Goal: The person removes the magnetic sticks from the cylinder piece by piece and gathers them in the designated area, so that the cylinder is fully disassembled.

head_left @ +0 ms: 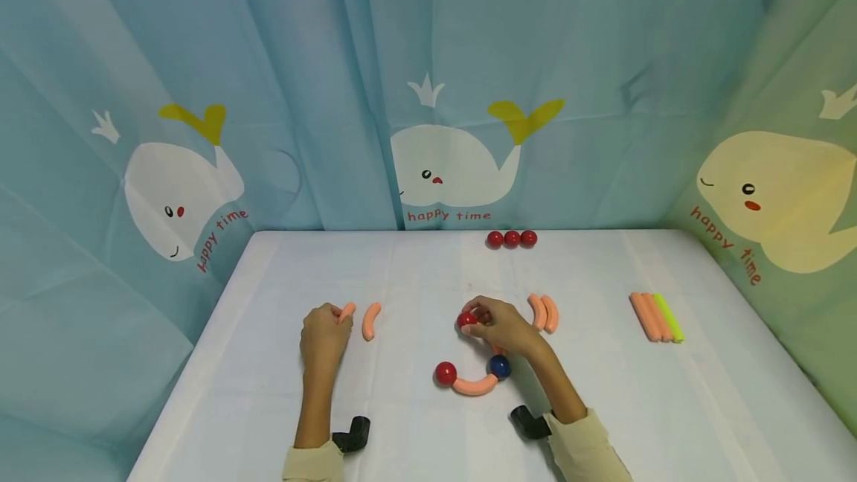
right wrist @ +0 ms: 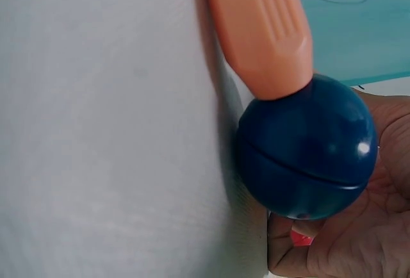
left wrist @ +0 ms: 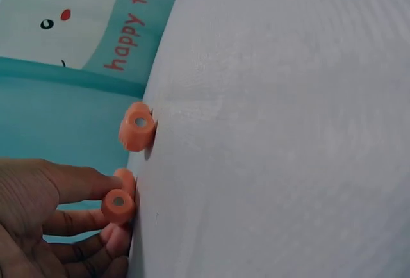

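Note:
My left hand (head_left: 324,337) pinches a curved orange magnetic stick (left wrist: 118,206) between thumb and fingers, low over the white table. Beside it lies a second curved orange stick (head_left: 371,320), with a silvery disc in its end. My right hand (head_left: 504,327) holds a red ball (head_left: 465,320) between thumb and fingertips. Below that hand, a blue ball (head_left: 499,367) joins a curved orange stick (head_left: 475,386), whose other end meets another red ball (head_left: 445,373). A further bit of orange stick (head_left: 498,348) shows between the blue ball and my right hand, mostly hidden.
Three red balls (head_left: 512,239) stand in a row at the table's back edge. Two curved orange sticks (head_left: 543,313) lie right of my right hand. Farther right are straight orange sticks (head_left: 649,317) and a yellow-green stick (head_left: 668,317). A blue whale-print curtain (head_left: 321,95) surrounds the table.

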Action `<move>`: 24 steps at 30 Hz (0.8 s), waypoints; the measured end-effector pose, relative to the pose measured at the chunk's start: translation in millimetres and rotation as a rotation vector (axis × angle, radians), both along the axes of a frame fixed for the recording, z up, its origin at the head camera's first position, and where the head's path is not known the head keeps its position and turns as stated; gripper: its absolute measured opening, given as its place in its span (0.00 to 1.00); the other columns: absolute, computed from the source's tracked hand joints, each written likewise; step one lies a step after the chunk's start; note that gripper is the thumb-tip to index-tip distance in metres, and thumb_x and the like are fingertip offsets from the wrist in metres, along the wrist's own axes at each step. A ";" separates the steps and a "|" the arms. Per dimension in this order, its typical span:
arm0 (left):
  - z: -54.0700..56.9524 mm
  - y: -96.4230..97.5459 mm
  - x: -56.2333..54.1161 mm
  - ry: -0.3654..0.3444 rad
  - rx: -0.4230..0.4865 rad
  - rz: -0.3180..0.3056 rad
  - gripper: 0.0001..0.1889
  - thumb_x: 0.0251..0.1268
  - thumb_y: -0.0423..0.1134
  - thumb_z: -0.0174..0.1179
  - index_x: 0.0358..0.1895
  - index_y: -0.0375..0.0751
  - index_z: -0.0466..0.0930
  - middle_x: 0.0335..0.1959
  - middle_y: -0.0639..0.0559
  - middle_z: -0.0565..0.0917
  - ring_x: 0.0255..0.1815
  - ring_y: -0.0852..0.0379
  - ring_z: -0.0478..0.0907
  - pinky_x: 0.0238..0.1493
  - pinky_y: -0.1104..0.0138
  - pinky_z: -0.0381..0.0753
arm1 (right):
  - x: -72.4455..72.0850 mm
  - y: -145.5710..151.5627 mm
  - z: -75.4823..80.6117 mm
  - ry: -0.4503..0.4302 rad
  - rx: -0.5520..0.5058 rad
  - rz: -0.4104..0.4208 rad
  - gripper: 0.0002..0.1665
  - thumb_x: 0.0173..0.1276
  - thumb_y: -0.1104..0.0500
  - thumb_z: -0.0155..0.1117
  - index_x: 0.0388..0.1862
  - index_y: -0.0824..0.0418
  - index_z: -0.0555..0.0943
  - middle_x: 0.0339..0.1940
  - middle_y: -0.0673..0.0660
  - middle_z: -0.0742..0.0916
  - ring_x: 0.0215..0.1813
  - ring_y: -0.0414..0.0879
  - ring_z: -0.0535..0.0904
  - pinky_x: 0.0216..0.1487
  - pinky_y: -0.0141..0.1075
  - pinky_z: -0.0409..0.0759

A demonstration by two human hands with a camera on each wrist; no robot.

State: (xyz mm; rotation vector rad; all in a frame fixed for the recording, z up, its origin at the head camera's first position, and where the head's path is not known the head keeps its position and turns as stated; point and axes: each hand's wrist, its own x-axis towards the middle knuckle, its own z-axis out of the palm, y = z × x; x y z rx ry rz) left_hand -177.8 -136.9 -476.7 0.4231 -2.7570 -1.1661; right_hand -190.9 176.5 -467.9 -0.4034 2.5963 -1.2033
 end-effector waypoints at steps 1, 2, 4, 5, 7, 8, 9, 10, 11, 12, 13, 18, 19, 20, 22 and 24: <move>0.0 1.0 0.0 0.003 0.005 -0.003 0.12 0.64 0.38 0.62 0.39 0.30 0.82 0.25 0.45 0.85 0.23 0.54 0.78 0.22 0.65 0.73 | 0.0 0.0 0.3 -0.001 -0.001 0.000 0.16 0.65 0.58 0.68 0.50 0.61 0.79 0.40 0.56 0.83 0.41 0.45 0.76 0.41 0.33 0.76; -0.2 1.8 0.0 0.003 0.014 -0.006 0.12 0.65 0.39 0.62 0.39 0.30 0.83 0.26 0.45 0.85 0.23 0.54 0.79 0.23 0.65 0.74 | 0.1 -0.1 0.6 -0.005 -0.004 -0.003 0.16 0.65 0.58 0.68 0.50 0.61 0.79 0.40 0.56 0.83 0.41 0.45 0.76 0.41 0.33 0.76; -0.6 3.1 0.2 -0.001 0.036 -0.013 0.12 0.66 0.39 0.61 0.40 0.31 0.83 0.28 0.44 0.86 0.26 0.54 0.80 0.25 0.65 0.75 | 0.3 0.2 0.9 -0.006 -0.006 -0.004 0.16 0.65 0.58 0.68 0.50 0.62 0.79 0.40 0.56 0.83 0.41 0.45 0.76 0.41 0.33 0.76; -0.8 3.7 0.4 -0.003 0.049 -0.018 0.12 0.67 0.40 0.61 0.41 0.31 0.83 0.30 0.44 0.86 0.27 0.53 0.80 0.26 0.65 0.76 | 0.4 0.4 0.9 -0.005 -0.006 -0.002 0.17 0.65 0.58 0.68 0.50 0.62 0.79 0.40 0.56 0.83 0.41 0.45 0.76 0.40 0.32 0.76; -1.4 4.7 0.2 -0.002 0.058 -0.025 0.12 0.67 0.40 0.60 0.41 0.32 0.83 0.33 0.43 0.86 0.29 0.53 0.81 0.28 0.64 0.77 | 0.4 0.7 0.7 -0.008 -0.008 -0.003 0.17 0.66 0.58 0.68 0.50 0.62 0.79 0.40 0.56 0.83 0.41 0.45 0.76 0.41 0.32 0.76; -1.8 5.2 0.0 0.001 0.063 -0.027 0.12 0.67 0.40 0.60 0.41 0.32 0.83 0.34 0.43 0.86 0.30 0.52 0.81 0.28 0.63 0.78 | 0.5 0.9 0.5 -0.004 -0.009 0.000 0.17 0.66 0.58 0.68 0.50 0.62 0.79 0.40 0.56 0.83 0.41 0.45 0.76 0.41 0.32 0.76; -2.2 5.8 -0.2 0.004 0.064 -0.029 0.12 0.67 0.40 0.60 0.42 0.32 0.83 0.34 0.42 0.85 0.30 0.52 0.81 0.29 0.63 0.78 | 0.5 1.0 0.5 0.001 -0.011 0.004 0.17 0.66 0.58 0.68 0.50 0.63 0.79 0.40 0.56 0.83 0.41 0.45 0.76 0.41 0.33 0.76; -2.2 6.6 -0.5 0.005 0.064 -0.030 0.12 0.67 0.40 0.61 0.42 0.33 0.84 0.35 0.43 0.85 0.31 0.52 0.81 0.29 0.63 0.79 | 0.6 0.9 0.5 0.003 -0.013 0.004 0.17 0.66 0.58 0.68 0.50 0.62 0.79 0.40 0.56 0.83 0.41 0.45 0.76 0.41 0.33 0.76; -2.4 7.2 -0.7 0.007 0.064 -0.035 0.12 0.67 0.40 0.61 0.42 0.33 0.84 0.35 0.42 0.85 0.30 0.52 0.81 0.29 0.63 0.79 | 0.6 1.2 0.3 0.008 -0.015 0.010 0.17 0.66 0.58 0.68 0.50 0.63 0.79 0.40 0.57 0.83 0.41 0.45 0.76 0.41 0.33 0.76; -2.4 7.8 -0.9 0.010 0.061 -0.036 0.12 0.66 0.40 0.61 0.41 0.33 0.84 0.35 0.43 0.85 0.31 0.52 0.81 0.29 0.63 0.79 | 0.7 1.1 0.3 0.010 -0.018 0.011 0.17 0.65 0.58 0.68 0.50 0.63 0.79 0.40 0.56 0.83 0.41 0.45 0.76 0.41 0.33 0.76; -2.1 8.4 -0.9 0.014 0.061 -0.043 0.11 0.66 0.39 0.61 0.41 0.33 0.84 0.35 0.43 0.85 0.30 0.52 0.81 0.29 0.64 0.79 | 0.8 1.1 0.4 0.014 -0.019 0.014 0.17 0.65 0.58 0.68 0.50 0.63 0.79 0.40 0.56 0.83 0.41 0.45 0.76 0.41 0.34 0.76; -0.2 10.2 -1.1 0.003 0.052 -0.056 0.11 0.66 0.39 0.60 0.41 0.34 0.84 0.34 0.44 0.85 0.29 0.54 0.80 0.27 0.65 0.77 | 0.8 1.1 0.3 0.014 -0.017 0.014 0.17 0.65 0.58 0.69 0.50 0.63 0.79 0.40 0.56 0.83 0.41 0.45 0.77 0.41 0.34 0.76; 0.2 10.6 -1.0 -0.001 0.049 -0.058 0.11 0.66 0.39 0.60 0.41 0.34 0.84 0.34 0.45 0.85 0.29 0.54 0.80 0.27 0.64 0.77 | 0.6 1.1 0.1 0.014 -0.016 0.014 0.17 0.65 0.58 0.69 0.50 0.63 0.79 0.40 0.56 0.83 0.41 0.45 0.77 0.41 0.34 0.76; 0.5 10.5 -1.2 -0.005 0.043 -0.056 0.10 0.66 0.39 0.59 0.41 0.34 0.84 0.34 0.45 0.85 0.29 0.54 0.80 0.27 0.64 0.77 | 0.5 1.2 -0.1 0.012 -0.016 0.012 0.17 0.65 0.58 0.69 0.50 0.63 0.79 0.40 0.56 0.83 0.41 0.45 0.77 0.41 0.34 0.76; 1.4 10.8 -1.2 -0.013 0.032 -0.054 0.11 0.66 0.39 0.59 0.42 0.35 0.84 0.35 0.45 0.84 0.30 0.53 0.80 0.27 0.64 0.77 | 0.4 1.1 -0.3 0.010 -0.017 0.012 0.17 0.65 0.58 0.69 0.50 0.63 0.79 0.40 0.56 0.83 0.41 0.45 0.77 0.41 0.35 0.77; 2.6 11.3 -1.1 -0.009 0.018 -0.047 0.11 0.66 0.39 0.59 0.43 0.36 0.84 0.35 0.46 0.84 0.30 0.52 0.80 0.27 0.63 0.77 | 0.5 1.2 -0.7 0.010 -0.018 0.013 0.18 0.65 0.58 0.69 0.50 0.63 0.79 0.40 0.57 0.83 0.42 0.45 0.77 0.42 0.35 0.77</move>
